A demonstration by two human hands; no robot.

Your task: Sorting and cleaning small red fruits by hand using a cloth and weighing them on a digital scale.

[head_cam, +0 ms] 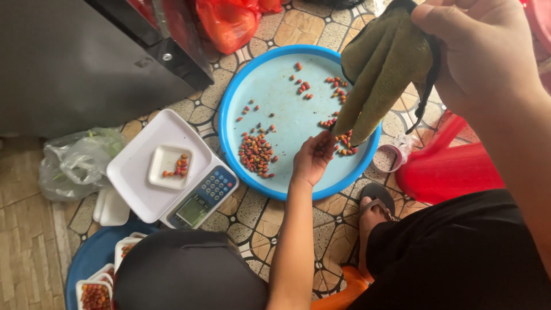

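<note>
My right hand (488, 51) is at the top right, shut on an olive-green cloth item with black trim (384, 63). The cloth hangs down over the right side of a round blue tray (241, 92) on the tiled floor. Small red and brown berries (256, 152) lie scattered and heaped on the tray. Another person in a black cap (189, 270) reaches in from below, and their hand (313, 155) touches berries near the cloth's lower tip. My left hand is out of sight.
A white digital scale (138, 189) carries a small white dish (169, 166) with a few berries. Nearby are a clear plastic bag (74, 163), white dishes of berries (94, 290), a grey cabinet (69, 63), a red bag (229, 23) and a red stool (442, 166).
</note>
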